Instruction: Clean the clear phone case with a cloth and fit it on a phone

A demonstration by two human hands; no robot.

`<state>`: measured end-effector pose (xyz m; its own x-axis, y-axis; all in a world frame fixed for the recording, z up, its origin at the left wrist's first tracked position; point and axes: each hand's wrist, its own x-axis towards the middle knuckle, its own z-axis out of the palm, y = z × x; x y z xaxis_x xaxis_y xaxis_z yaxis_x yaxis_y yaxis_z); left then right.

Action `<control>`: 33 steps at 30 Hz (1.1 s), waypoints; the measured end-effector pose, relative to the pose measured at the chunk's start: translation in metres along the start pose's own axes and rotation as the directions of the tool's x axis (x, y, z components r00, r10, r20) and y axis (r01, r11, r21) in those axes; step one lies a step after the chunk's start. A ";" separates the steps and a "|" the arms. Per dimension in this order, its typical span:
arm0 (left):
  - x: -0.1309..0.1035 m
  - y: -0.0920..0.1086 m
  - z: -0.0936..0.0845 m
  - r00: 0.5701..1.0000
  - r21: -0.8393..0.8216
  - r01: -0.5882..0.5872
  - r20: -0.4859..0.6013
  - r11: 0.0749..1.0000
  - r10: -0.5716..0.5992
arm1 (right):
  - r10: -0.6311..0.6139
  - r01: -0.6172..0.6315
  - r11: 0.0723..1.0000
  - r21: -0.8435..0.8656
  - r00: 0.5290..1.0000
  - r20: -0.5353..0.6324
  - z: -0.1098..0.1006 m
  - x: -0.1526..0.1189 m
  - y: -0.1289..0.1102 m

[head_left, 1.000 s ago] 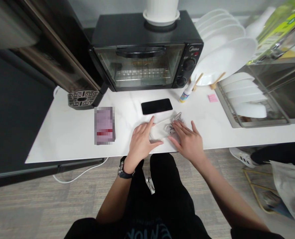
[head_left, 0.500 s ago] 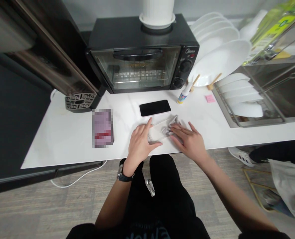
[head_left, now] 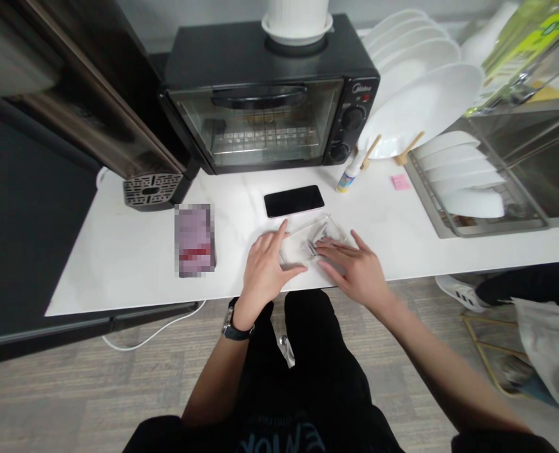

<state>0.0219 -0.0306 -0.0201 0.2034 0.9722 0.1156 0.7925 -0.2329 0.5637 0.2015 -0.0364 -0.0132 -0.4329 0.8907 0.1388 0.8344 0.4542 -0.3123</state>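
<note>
A shallow, clear plastic box (head_left: 296, 242) lies near the counter's front edge, below a black phone (head_left: 294, 201). My left hand (head_left: 266, 263) holds the box's left end, thumb along the near side and index finger along the far side. Inside its right part is crinkled, shiny clear material (head_left: 321, 236), too unclear to name. My right hand (head_left: 352, 267) reaches over the box from the right. Its fingers are stretched out and apart from the thumb, their tips resting on the shiny material. What lies beneath those fingertips is hidden.
A blurred-out purple packet (head_left: 195, 239) lies to the left. Behind stand a black toaster oven (head_left: 265, 126) and a small white bottle (head_left: 349, 176). White plates (head_left: 425, 104), a pink note (head_left: 400, 182) and a sink rack (head_left: 491, 233) are at right. Another person's shoe (head_left: 461, 293) shows below.
My right hand has shifted slightly left, its fingertips deeper over the box. The box's right end shows more plainly. My left hand keeps its place; the view has moved a little.
</note>
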 end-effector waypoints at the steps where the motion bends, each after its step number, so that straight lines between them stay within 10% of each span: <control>1: 0.000 0.000 0.000 1.000 -0.001 -0.001 0.001 1.000 0.001 | 0.037 -0.037 0.999 -0.025 0.999 -0.028 0.000 0.002 0.005; 11: 0.001 0.001 -0.002 1.000 -0.021 -0.025 0.017 0.999 0.025 | -0.152 0.149 0.987 0.067 0.988 0.039 0.015 0.015 -0.036; 19: 0.001 0.002 -0.003 1.000 -0.027 -0.005 0.021 1.000 0.006 | 0.032 -0.033 0.999 -0.012 0.998 -0.063 0.000 0.007 0.005; 28: 0.000 0.003 -0.007 0.999 -0.007 -0.019 0.039 1.000 0.019 | -0.086 0.086 0.995 0.057 0.996 -0.003 0.019 0.021 -0.044; 33: 0.000 0.003 -0.005 1.000 0.000 -0.018 0.018 1.000 0.018 | -0.078 0.074 0.995 0.073 0.995 0.054 0.003 0.004 -0.016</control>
<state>0.0217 -0.0311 -0.0147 0.2280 0.9673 0.1108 0.7886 -0.2502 0.5618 0.1854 -0.0402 -0.0109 -0.5145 0.8501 0.1119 0.7727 0.5163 -0.3692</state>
